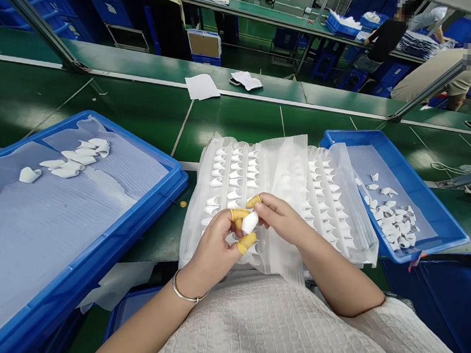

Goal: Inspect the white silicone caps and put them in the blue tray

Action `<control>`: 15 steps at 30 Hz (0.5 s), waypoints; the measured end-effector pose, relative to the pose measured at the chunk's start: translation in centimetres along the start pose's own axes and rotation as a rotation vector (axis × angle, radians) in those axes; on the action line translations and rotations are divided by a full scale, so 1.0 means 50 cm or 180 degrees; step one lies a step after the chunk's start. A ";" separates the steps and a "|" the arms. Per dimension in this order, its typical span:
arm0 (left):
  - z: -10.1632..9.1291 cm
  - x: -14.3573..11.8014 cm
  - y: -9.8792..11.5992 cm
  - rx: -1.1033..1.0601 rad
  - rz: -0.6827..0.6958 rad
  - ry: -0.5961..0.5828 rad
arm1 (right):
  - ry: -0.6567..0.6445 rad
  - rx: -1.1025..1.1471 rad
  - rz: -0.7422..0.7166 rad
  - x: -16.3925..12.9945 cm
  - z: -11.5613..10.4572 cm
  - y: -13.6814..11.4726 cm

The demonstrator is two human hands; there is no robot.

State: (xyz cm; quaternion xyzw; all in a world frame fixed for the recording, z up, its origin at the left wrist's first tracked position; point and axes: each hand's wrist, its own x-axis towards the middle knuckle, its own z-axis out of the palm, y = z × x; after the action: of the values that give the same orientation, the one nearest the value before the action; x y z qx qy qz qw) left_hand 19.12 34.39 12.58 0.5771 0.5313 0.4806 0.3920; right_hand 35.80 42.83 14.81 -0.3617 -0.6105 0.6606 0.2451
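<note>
Both hands pinched one small white piece (250,222) between them: the left hand (214,245) (yellow-capped fingertips) and right hand (281,217) each closed their grip on it, above the plastic sheet (285,169).

Small white moulded plastic piece (250,222), pinched betw. fingertips.
Rounded, cap-like, tilted; held just above clear plastic blister sheet (285,169) w/ rows of identical white pieces on the green bench.

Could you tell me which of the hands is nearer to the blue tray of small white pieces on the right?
Right. The right hand is beside the blue tray; the left hand lies farther off.
</note>
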 end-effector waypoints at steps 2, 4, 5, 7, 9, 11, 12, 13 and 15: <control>0.001 0.001 -0.003 0.0036 0.0020 0.0015 | -0.0283 0.0072 -0.0028 -0.003 -0.004 0.001; 0.002 0.003 -0.005 -0.0071 -0.0064 0.0071 | -0.0385 0.0241 -0.0050 -0.005 -0.009 0.003; 0.003 0.004 -0.006 -0.0193 -0.0165 0.0097 | -0.0354 0.0328 -0.0079 -0.005 -0.012 0.005; 0.005 0.005 -0.006 -0.0559 -0.0420 0.0129 | -0.0234 0.0436 -0.0134 -0.007 -0.017 0.008; 0.006 0.007 -0.005 -0.0979 -0.0641 0.0041 | -0.0140 0.0427 -0.0162 -0.010 -0.021 0.009; 0.007 0.006 -0.005 -0.1271 -0.0741 -0.0063 | -0.0130 0.0296 -0.0218 -0.014 -0.023 0.010; 0.007 0.005 -0.006 -0.1311 -0.0760 -0.0073 | -0.0151 0.0183 -0.0279 -0.016 -0.024 0.011; 0.007 0.003 -0.008 -0.1271 -0.0763 -0.0051 | -0.0182 0.0044 -0.0348 -0.017 -0.025 0.011; 0.005 0.000 -0.012 -0.1005 -0.0715 0.0058 | -0.0231 -0.0197 -0.0481 -0.020 -0.026 0.013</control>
State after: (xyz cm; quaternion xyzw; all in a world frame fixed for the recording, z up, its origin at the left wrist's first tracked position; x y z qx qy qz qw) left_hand 19.24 34.46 11.95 0.4411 0.5139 0.5164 0.5241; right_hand 37.49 42.82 14.35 -0.2979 -0.6646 0.6337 0.2607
